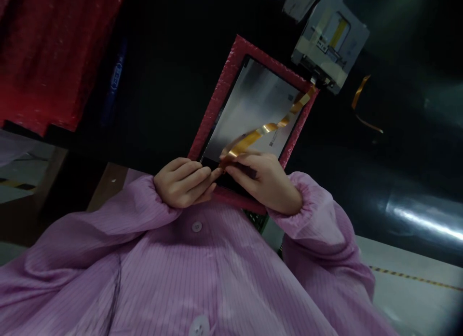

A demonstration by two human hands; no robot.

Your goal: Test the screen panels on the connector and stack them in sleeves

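A display panel (pixel 249 99) with a silvery back lies on a pink bubble-wrap sheet (pixel 211 119). Across the panel runs a golden flat ribbon cable (pixel 265 129). My right hand (pixel 269 179) pinches the cable's near end between thumb and fingers, above the panel's dark lower edge. Beside it my left hand (pixel 186 181) is closed, its fingertips meeting at the same cable end; what lies between them is hidden. The cable's far end joins a small connector at a grey metal fixture (pixel 331 41).
Red bubble-wrap bags (pixel 47 61) are piled at the left of the dark table (pixel 159 85). A blue marker pen (pixel 115 80) lies beside them. Right of the fixture is a loose short golden ribbon strip (pixel 358 97). The table's front edge runs close to my body.
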